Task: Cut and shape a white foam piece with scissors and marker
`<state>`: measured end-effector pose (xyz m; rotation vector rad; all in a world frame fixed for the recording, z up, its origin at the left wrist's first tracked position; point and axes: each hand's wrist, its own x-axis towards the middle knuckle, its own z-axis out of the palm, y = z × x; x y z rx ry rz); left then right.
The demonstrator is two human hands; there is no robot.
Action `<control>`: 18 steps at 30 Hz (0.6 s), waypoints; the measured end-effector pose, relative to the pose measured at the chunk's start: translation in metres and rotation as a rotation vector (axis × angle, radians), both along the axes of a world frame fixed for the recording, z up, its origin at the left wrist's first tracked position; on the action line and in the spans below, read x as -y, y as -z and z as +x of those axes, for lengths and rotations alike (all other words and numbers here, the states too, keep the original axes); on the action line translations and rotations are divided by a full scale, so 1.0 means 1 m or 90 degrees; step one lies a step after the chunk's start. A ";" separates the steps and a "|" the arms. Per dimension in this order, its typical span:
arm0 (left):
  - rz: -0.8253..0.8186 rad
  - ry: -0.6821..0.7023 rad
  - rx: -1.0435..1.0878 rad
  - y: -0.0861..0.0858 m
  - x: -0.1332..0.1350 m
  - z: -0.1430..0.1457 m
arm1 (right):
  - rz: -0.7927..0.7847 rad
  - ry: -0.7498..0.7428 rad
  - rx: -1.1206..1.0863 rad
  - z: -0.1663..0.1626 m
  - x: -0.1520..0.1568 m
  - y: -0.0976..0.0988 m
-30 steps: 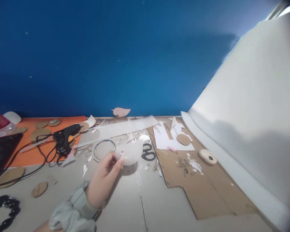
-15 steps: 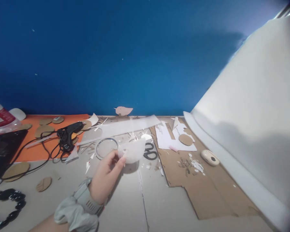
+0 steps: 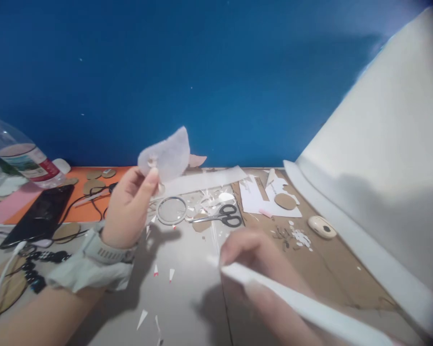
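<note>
My left hand point(image 3: 128, 206) pinches a thin white translucent cut-out piece point(image 3: 165, 154) and holds it up above the table, against the blue wall. A watch and a pale scrunchie sit on that wrist. My right hand point(image 3: 252, 252) is low in the foreground and blurred, closed around a long white strip point(image 3: 303, 307) that runs toward the bottom right. Black-handled scissors point(image 3: 222, 217) and a clear round ring point(image 3: 171, 210) lie on the table just beyond both hands.
A brown cardboard sheet point(image 3: 310, 269) carries white paper point(image 3: 254, 199), scraps and a beige oval object point(image 3: 322, 227). A large white board point(image 3: 386, 158) leans at the right. At left lie a water bottle point(image 3: 19, 154), a black phone point(image 3: 39, 215), an orange sheet point(image 3: 79, 202) and black cables.
My left hand has lifted the white piece from table level up in front of the wall. My right hand has come into view holding the white strip. The view has shifted left.
</note>
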<state>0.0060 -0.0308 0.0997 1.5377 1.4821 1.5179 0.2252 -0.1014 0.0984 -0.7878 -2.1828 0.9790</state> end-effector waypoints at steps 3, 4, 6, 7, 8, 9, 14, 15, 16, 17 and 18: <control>-0.008 -0.024 -0.018 -0.013 0.003 -0.017 | 0.301 0.038 0.241 0.007 -0.021 0.013; -0.017 -0.022 -0.030 -0.012 0.006 -0.022 | 0.384 0.000 0.338 0.010 -0.026 0.020; -0.042 0.002 -0.061 -0.003 0.013 -0.030 | 0.447 -0.056 0.454 0.018 -0.033 0.035; -0.059 0.026 -0.081 0.003 0.018 -0.033 | 0.441 -0.075 0.493 0.023 -0.034 0.042; -0.076 0.044 -0.092 0.011 0.024 -0.035 | 0.418 -0.105 0.524 0.028 -0.035 0.048; -0.090 0.056 -0.100 0.020 0.031 -0.036 | 0.400 -0.120 0.542 0.034 -0.035 0.053; -0.242 0.127 -0.110 0.053 0.069 -0.033 | 0.368 -0.117 0.572 0.055 -0.035 0.070; -0.256 0.139 -0.106 0.057 0.074 -0.031 | 0.369 -0.102 0.573 0.058 -0.035 0.073; -0.265 0.145 -0.105 0.060 0.078 -0.029 | 0.365 -0.092 0.570 0.060 -0.036 0.076; -0.267 0.148 -0.107 0.063 0.081 -0.028 | 0.357 -0.086 0.566 0.062 -0.037 0.078; -0.264 0.149 -0.110 0.065 0.082 -0.026 | 0.348 -0.084 0.562 0.063 -0.039 0.080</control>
